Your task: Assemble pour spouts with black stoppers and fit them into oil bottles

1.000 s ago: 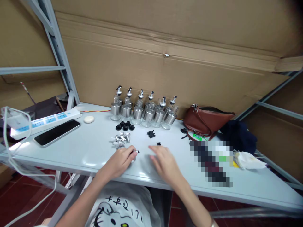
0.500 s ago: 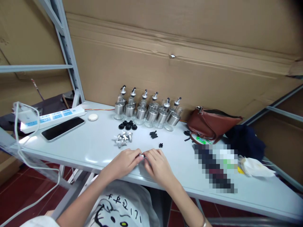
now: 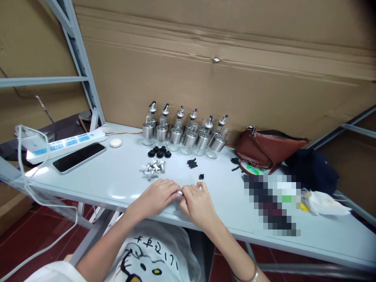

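Note:
Near the front edge of the table, my left hand pinches a small silver pourer spout, mostly covered by the fingers. My right hand is closed against the spout's right end, its fingertips hiding whatever they grip. Beyond my left hand lies a pile of silver pourer spouts. Black rubber stoppers are grouped behind that pile. Small black levers and a cluster of tiny black parts lie beyond my right hand.
Rows of glass bottles with steel sleeves stand at the back, several topped with pourers. To the left are a phone, a power strip and a white round case. A brown bag and white cloth occupy the right.
My right hand has turned slightly, its index finger now bent and raised. The black tip seen at the spout's end is now covered. The view has shifted a little.

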A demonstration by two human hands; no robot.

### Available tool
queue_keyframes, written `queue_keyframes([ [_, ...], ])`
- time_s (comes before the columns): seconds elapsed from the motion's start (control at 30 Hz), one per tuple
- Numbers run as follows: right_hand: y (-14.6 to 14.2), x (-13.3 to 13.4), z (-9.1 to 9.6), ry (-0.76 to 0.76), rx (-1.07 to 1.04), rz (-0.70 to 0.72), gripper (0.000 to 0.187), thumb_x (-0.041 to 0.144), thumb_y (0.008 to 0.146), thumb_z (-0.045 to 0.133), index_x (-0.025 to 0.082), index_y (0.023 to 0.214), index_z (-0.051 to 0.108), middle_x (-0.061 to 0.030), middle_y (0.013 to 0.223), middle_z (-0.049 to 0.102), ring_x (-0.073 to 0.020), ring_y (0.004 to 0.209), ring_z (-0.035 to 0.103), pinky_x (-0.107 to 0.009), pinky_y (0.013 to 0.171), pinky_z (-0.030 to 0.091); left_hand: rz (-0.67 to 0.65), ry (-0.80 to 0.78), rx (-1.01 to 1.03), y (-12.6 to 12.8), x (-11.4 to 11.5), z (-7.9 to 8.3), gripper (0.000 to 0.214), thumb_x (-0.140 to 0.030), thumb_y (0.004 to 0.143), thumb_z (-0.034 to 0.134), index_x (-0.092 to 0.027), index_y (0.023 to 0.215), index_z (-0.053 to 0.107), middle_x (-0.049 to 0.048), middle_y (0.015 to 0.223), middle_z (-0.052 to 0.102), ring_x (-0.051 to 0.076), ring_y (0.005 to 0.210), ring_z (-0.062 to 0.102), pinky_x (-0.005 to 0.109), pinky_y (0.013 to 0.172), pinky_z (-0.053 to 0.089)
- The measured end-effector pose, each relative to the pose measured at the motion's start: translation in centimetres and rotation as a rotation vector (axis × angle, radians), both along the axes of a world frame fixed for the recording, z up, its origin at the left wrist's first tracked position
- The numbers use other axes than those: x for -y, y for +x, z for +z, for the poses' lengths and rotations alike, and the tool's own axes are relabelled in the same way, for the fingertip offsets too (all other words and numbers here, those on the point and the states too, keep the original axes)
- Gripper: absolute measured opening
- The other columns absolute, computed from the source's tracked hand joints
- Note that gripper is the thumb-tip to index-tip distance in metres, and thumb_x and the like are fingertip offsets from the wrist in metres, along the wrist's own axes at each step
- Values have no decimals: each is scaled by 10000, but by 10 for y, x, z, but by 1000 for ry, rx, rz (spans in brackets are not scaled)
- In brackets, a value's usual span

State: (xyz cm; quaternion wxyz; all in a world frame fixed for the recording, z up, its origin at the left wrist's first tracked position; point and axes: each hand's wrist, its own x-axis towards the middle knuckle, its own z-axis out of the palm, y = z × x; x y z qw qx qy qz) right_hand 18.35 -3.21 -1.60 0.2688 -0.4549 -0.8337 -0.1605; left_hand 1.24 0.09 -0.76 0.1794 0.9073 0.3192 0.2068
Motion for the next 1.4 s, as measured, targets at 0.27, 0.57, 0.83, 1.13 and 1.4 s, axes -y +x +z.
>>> queue_keyframes([
  [0.27,0,3,2,29,-20,1,136,74,726,417,185,653,441,31,545,534,-127,548,453,-306,717,249,14,-13,-78,-1,3,4,375,-365,984,229,-181,835,520,22,766,603,166,688,537,293,684,382],
  [0.57,1,5,0,58,-76,-20,157,71,744,397,189,650,442,36,523,521,-118,512,424,-316,745,255,-8,-29,-34,0,2,1,344,-368,981,248,-183,921,532,33,864,609,165,768,553,300,749,405],
  [0.83,5,6,1,-2,-130,-12,150,84,749,407,182,662,480,37,531,528,-111,517,427,-319,779,264,-13,-24,-2,1,2,3,232,-310,971,313,-176,982,503,55,999,575,174,911,557,312,831,437],
  [1.13,12,8,3,-221,-263,55,221,169,883,385,182,689,491,43,561,525,-104,518,436,-292,736,295,-16,56,63,-3,-1,-1,126,-227,925,432,-192,961,547,61,1068,546,177,977,551,313,874,452],
  [1.4,14,8,0,-258,-278,192,235,176,956,313,169,884,536,-20,759,621,-132,656,514,-298,734,320,3,74,151,2,7,1,206,-255,937,393,-166,1010,564,83,1042,595,183,908,568,334,829,451],
])
